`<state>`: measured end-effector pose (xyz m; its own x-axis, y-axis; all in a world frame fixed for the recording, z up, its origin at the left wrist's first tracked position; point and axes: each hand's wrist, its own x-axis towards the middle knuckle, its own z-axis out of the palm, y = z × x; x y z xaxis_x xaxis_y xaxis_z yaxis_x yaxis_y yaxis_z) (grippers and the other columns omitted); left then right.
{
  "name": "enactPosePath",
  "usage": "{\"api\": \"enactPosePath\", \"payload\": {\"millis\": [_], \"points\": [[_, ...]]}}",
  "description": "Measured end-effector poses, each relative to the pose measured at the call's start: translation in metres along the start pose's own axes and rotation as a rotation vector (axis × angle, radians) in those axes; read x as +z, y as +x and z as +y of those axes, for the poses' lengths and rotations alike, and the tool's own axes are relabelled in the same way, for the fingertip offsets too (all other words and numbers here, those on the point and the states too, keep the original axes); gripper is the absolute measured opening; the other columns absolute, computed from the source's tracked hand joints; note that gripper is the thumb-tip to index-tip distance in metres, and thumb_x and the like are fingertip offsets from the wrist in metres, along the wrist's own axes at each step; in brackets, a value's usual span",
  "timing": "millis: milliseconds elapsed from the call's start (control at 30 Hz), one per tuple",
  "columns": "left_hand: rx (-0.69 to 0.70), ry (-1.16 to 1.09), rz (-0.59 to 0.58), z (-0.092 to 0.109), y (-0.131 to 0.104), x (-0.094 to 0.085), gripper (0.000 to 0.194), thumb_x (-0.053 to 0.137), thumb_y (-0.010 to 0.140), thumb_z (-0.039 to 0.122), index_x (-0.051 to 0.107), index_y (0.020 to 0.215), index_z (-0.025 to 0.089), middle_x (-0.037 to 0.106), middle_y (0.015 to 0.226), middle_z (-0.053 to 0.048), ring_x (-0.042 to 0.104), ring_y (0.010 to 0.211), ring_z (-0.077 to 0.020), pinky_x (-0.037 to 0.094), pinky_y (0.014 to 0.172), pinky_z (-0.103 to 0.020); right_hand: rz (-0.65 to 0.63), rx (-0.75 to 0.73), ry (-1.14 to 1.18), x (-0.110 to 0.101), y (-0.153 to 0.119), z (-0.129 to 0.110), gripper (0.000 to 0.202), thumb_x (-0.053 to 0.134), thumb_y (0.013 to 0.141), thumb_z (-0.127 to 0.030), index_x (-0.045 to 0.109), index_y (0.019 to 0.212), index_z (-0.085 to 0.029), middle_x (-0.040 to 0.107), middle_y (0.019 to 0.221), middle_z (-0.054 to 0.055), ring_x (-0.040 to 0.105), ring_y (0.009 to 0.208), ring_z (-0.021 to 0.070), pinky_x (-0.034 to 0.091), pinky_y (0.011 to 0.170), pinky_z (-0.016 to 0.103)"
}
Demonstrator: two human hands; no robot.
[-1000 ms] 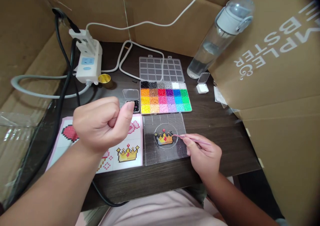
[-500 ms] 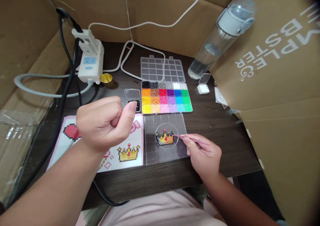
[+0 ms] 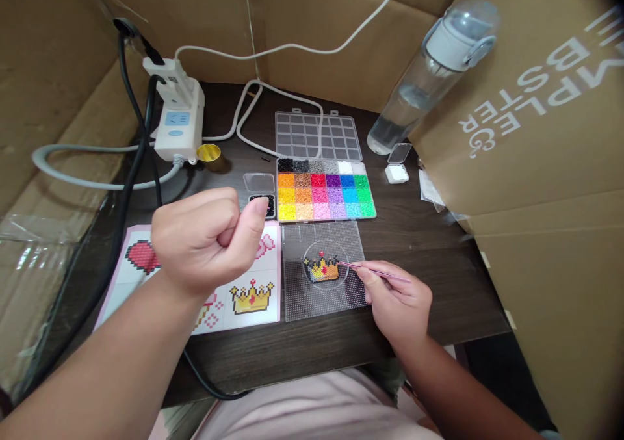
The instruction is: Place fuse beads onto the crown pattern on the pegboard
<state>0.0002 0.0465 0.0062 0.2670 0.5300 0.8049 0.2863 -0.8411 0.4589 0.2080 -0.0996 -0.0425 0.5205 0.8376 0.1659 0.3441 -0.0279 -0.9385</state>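
Note:
My right hand (image 3: 397, 300) is closed on thin pink tweezers (image 3: 377, 272), pinched between thumb and fingers. Their tips point left, at the right side of a small bead crown (image 3: 322, 270) in yellow, orange, grey and black with red spots. It sits inside a ring on a clear pegboard (image 3: 297, 303). Whether the tips hold a bead is too small to tell. My left hand (image 3: 205, 242) is a fist with the thumb lying forward, held above the pattern sheet (image 3: 266, 326) and hiding part of it. A printed yellow crown (image 3: 251, 297) shows on that sheet.
Behind the pegboard lies an open bead box (image 3: 326, 196) of many colours. A small box of black beads (image 3: 266, 207) stands beside it, a white one (image 3: 397, 173) further right. A water bottle (image 3: 414, 95), a power strip (image 3: 180, 121), a gold cup (image 3: 210, 156) and cardboard walls surround the table.
The view has shifted very slightly. Both hands keep their pose, and the tweezers stay at the right side of the bead crown.

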Motion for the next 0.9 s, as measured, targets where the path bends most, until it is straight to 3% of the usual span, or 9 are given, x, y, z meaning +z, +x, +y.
{"api": "enactPosePath", "payload": {"millis": [267, 400, 600, 767, 900], "points": [[0.018, -0.016, 0.003, -0.002, 0.001, 0.000, 0.050, 0.067, 0.062, -0.002, 0.022, 0.051, 0.017, 0.024, 0.051, 0.005, 0.026, 0.046, -0.0049, 0.014, 0.042, -0.029, -0.013, 0.008, 0.024, -0.001, 0.000, -0.001, 0.009, 0.069, 0.079, -0.019, 0.077, 0.082, -0.022, 0.073, 0.074, 0.004, 0.052, 0.042, 0.0079, 0.044, 0.040, 0.022], [-0.049, 0.012, -0.001, 0.000, 0.000, 0.000, 0.049, 0.064, 0.069, 0.002, 0.021, 0.052, 0.017, 0.023, 0.051, 0.003, 0.027, 0.046, -0.0069, 0.016, 0.042, -0.030, -0.005, 0.044, 0.061, -0.001, 0.000, -0.002, 0.009, 0.069, 0.080, -0.020, 0.077, 0.083, -0.021, 0.072, 0.074, 0.004, 0.052, 0.042, 0.0080, 0.043, 0.039, 0.022], [0.010, 0.014, -0.013, -0.001, 0.001, -0.003, 0.050, 0.067, 0.065, 0.001, 0.021, 0.053, 0.017, 0.025, 0.050, 0.005, 0.027, 0.044, -0.0063, 0.016, 0.041, -0.029, 0.033, 0.097, 0.113, -0.003, 0.006, -0.004, 0.010, 0.071, 0.078, -0.025, 0.076, 0.083, -0.018, 0.066, 0.059, 0.002, 0.049, 0.041, 0.0087, 0.041, 0.037, 0.021], [0.026, 0.035, -0.042, -0.002, 0.003, -0.007, 0.048, 0.065, 0.066, -0.001, 0.022, 0.054, 0.017, 0.025, 0.050, 0.006, 0.024, 0.044, -0.0053, 0.015, 0.042, -0.028, 0.003, 0.028, 0.206, 0.003, 0.049, -0.019, 0.013, 0.073, 0.077, -0.027, 0.075, 0.084, -0.017, 0.070, 0.071, 0.006, 0.050, 0.043, 0.0085, 0.041, 0.038, 0.023], [0.026, 0.052, -0.046, 0.000, 0.004, -0.008, 0.048, 0.065, 0.067, -0.002, 0.021, 0.054, 0.016, 0.024, 0.049, 0.006, 0.023, 0.044, -0.0050, 0.014, 0.043, -0.028, -0.086, -0.062, 0.319, 0.025, 0.093, -0.033, 0.018, 0.070, 0.079, -0.032, 0.070, 0.071, -0.015, 0.066, 0.065, 0.003, 0.052, 0.043, 0.0078, 0.045, 0.042, 0.023]]}}
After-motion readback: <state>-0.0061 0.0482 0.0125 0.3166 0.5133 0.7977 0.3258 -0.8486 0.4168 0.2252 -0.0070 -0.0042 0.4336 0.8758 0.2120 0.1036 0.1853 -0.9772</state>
